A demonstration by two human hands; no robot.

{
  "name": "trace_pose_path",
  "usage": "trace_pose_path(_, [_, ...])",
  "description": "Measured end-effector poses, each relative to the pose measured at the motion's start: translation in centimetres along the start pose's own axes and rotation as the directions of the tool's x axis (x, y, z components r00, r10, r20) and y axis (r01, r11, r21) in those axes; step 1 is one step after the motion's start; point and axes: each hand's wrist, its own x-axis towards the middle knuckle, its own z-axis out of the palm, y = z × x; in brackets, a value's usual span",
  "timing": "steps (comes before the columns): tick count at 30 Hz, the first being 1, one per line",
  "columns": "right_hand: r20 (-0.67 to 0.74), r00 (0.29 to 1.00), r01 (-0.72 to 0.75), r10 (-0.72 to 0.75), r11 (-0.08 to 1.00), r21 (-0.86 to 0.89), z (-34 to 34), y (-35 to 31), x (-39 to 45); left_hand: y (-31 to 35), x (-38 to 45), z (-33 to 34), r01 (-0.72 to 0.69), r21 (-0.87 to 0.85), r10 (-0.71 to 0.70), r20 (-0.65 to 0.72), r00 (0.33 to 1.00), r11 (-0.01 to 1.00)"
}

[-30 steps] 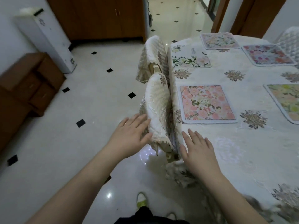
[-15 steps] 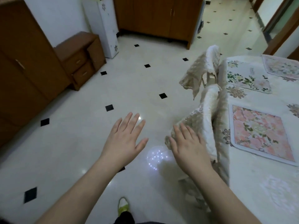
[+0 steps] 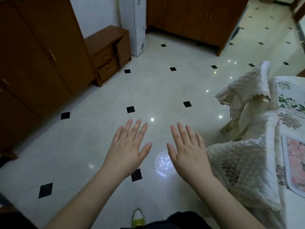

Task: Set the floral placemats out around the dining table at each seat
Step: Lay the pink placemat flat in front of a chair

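My left hand and my right hand hover side by side over the tiled floor, palms down, fingers spread, holding nothing. The dining table with its cream lace cloth shows only at the right edge. A pink floral placemat lies on it near me, cut off by the frame. A white placemat with green leaves lies farther along the table edge. Neither hand touches a placemat or the table.
Two chairs with cream lace covers, one near and one far, stand against the table's left side. Brown wardrobes line the left wall, with a low drawer cabinet and a white standing unit behind. White floor tiles with black diamonds stretch ahead.
The view has swung left, away from the table, so most placemats have left the frame. My right hand came off the near chair cover and both hands now hang over the floor.
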Motion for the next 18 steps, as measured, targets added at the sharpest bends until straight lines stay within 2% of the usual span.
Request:
trace_pose_path(5, [0.004,0.998,-0.059,0.059,0.998,-0.032,-0.3,2.6,3.2,1.6,5.1,0.5,-0.040,-0.074,0.039,-0.013,0.999,0.996])
trace_pose_path(11, [0.004,0.990,-0.138,0.138,0.990,0.002,0.9,7.7,8.1,4.7,12.7,1.6,-0.156,0.005,0.156,0.022,0.988,0.988])
trace_pose_path(18, [-0.010,0.981,-0.195,0.196,0.979,0.061,-0.2,14.2,14.7,8.3,21.3,1.2,-0.180,0.066,0.175,0.065,0.982,0.982])
